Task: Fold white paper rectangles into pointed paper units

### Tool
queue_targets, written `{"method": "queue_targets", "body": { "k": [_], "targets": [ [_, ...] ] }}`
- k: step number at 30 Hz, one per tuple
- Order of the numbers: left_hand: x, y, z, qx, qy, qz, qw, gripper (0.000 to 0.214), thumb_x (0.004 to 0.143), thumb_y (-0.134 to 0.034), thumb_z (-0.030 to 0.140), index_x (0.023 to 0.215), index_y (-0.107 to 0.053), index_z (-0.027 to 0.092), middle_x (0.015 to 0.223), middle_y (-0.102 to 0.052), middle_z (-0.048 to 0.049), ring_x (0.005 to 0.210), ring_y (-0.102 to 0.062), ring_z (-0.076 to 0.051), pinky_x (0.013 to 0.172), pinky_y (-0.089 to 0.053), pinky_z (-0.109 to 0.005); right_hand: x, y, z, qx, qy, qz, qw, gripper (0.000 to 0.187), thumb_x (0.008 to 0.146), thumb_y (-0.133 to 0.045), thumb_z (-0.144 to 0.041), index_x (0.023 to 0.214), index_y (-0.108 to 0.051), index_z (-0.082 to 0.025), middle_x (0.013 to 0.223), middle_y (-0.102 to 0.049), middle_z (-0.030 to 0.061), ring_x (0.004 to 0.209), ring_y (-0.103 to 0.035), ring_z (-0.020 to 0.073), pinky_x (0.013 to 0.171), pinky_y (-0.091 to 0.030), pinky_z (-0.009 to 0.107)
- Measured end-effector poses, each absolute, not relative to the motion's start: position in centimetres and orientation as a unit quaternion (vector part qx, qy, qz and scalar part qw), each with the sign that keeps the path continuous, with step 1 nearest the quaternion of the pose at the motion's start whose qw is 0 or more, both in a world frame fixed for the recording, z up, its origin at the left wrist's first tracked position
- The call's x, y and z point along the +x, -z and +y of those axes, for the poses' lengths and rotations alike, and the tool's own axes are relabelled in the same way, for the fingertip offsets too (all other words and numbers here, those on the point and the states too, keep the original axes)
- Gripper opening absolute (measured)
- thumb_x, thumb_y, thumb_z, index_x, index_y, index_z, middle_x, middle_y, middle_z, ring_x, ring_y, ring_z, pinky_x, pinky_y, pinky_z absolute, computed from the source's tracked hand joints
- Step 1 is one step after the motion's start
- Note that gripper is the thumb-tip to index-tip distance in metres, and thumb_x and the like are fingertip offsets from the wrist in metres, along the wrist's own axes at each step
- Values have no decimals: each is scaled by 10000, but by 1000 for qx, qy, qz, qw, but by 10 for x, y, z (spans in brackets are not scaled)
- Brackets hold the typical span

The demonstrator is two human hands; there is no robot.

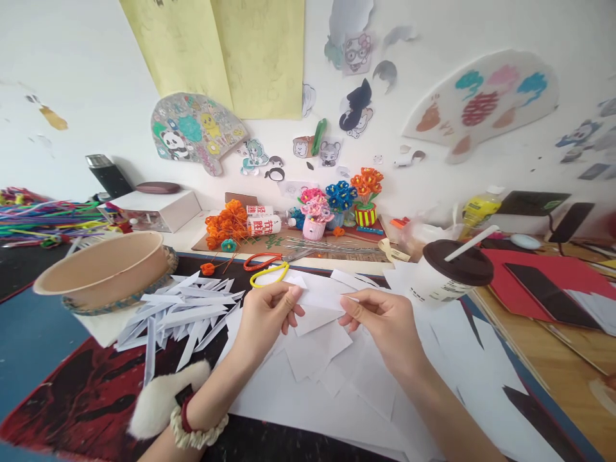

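Both of my hands hold one small white paper piece [320, 301] just above the table. My left hand [267, 317] pinches its left end with thumb and fingers closed. My right hand [385, 321] pinches its right edge the same way. Under them lie loose white paper sheets [337, 378] and cut scraps. A fanned pile of folded white paper strips [180, 314] lies left of my left hand. On my left wrist sits a cream scrunchie with a fluffy white pompom [161, 401].
A tan paper bowl [103, 266] stands at the left. Yellow scissors [269, 273] and red scissors [262, 260] lie beyond my hands. A lidded cup with straw [450, 276] stands right. Pipe-cleaner flowers [339, 202], glue bottles [264, 224] and pipe cleaners [43, 215] line the back.
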State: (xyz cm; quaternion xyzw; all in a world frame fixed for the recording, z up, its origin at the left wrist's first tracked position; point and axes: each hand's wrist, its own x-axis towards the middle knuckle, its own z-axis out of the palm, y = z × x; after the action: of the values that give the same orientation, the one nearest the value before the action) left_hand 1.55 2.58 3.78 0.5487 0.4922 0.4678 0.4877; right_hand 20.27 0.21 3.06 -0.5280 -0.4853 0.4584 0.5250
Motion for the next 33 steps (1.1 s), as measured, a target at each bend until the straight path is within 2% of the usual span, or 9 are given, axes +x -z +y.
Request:
{"method": "queue_targets", "body": {
  "k": [2, 5, 9, 16, 22, 26, 29, 33],
  "targets": [
    [18, -39, 26, 545, -466, 469, 516, 380, 774, -643, 504, 761, -651, 124, 585, -642, -31, 434, -505, -92, 409, -385, -193, 202, -30, 2, -526, -463, -473, 535, 239, 719, -751, -431, 702, -745, -193, 566, -694, 41, 496, -619, 175, 533, -524, 303],
    [23, -38, 23, 539, -449, 448, 554, 428, 730, -676, 548, 688, -626, 125, 567, -621, -25, 456, -510, -94, 446, -413, -200, 198, -29, 1, -514, -477, -468, 538, 240, 718, -751, -435, 699, -744, -197, 556, -688, 37, 498, -614, 173, 536, -519, 303],
    [31, -34, 16, 516, -425, 458, 586, 394, 685, -739, 488, 580, -604, 133, 492, -571, -2, 399, -466, -83, 361, -342, -186, 193, -28, -2, -497, -493, -481, 528, 237, 714, -754, -434, 702, -748, -197, 550, -684, 34, 501, -618, 176, 530, -517, 302],
    [31, -35, 11, 500, -424, 488, 576, 405, 723, -733, 427, 493, -582, 131, 402, -524, 20, 302, -355, -38, 295, -212, -161, 191, -31, -2, -490, -503, -481, 524, 222, 701, -775, -418, 674, -746, -200, 545, -685, 25, 488, -608, 150, 507, -501, 260],
    [22, -37, 19, 506, -424, 474, 582, 367, 694, -764, 418, 548, -597, 125, 477, -604, -7, 351, -441, -49, 322, -290, -146, 195, -28, -1, -499, -497, -462, 539, 206, 709, -776, -409, 699, -752, -205, 544, -685, 23, 489, -591, 138, 525, -487, 255],
    [17, -40, 23, 514, -425, 490, 561, 403, 702, -751, 449, 542, -570, 126, 452, -591, -4, 318, -402, -38, 305, -259, -144, 198, -26, 1, -506, -498, -459, 534, 218, 718, -768, -416, 707, -751, -199, 546, -686, 27, 495, -587, 132, 542, -479, 255],
    [14, -41, 25, 518, -431, 480, 562, 417, 703, -740, 472, 540, -561, 132, 450, -582, 0, 342, -441, -55, 318, -295, -149, 199, -26, 1, -510, -492, -450, 543, 223, 704, -775, -413, 690, -745, -192, 536, -681, 29, 491, -583, 134, 534, -476, 256],
    [10, -40, 28, 522, -448, 482, 542, 429, 743, -708, 472, 531, -556, 131, 406, -535, 19, 314, -383, -39, 315, -264, -149, 200, -28, 2, -510, -486, -441, 556, 228, 687, -783, -406, 683, -743, -182, 520, -671, 30, 486, -579, 140, 532, -482, 266]
  ]
}}
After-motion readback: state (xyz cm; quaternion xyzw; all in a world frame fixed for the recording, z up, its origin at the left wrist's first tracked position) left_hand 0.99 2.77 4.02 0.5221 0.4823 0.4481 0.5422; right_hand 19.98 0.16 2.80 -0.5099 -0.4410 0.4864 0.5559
